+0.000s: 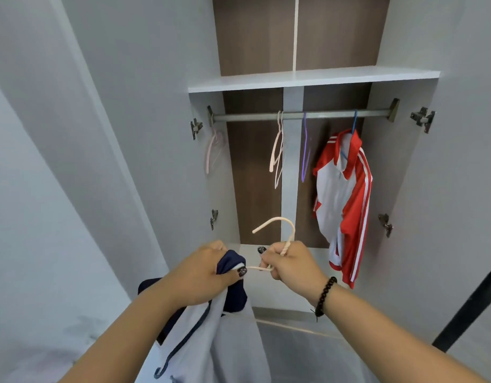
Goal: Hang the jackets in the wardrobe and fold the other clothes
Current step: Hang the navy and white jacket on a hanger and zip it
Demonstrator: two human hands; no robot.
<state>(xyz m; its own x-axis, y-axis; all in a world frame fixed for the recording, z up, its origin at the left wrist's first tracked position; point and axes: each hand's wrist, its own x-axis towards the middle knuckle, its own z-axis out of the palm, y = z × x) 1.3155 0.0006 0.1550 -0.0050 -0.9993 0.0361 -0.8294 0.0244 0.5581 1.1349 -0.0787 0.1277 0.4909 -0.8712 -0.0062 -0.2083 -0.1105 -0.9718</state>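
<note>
1. Wardrobe (pixel 144 128): matt grey laminate panels; back panel (pixel 252 37) dark wood-grain finish.
2. Rail (pixel 299 115): dull grey metal.
3. Hinges (pixel 422 118): bare metal.
4. Red and white jacket (pixel 346 200): smooth, slightly shiny cloth.
5. Held cream hanger (pixel 277 225): smooth, plastic-looking.
6. Navy and white jacket (pixel 225 341): matt cloth.

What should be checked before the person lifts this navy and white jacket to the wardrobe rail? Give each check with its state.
1. Right hand grips the cream hanger: ok.
2. Left hand holds the navy and white jacket at its collar: ok.
3. Hanger seated in both shoulders: cannot tell.
4. Free space on the rail: ok.
5. Red and white jacket already hung, off to the right: ok.
</note>
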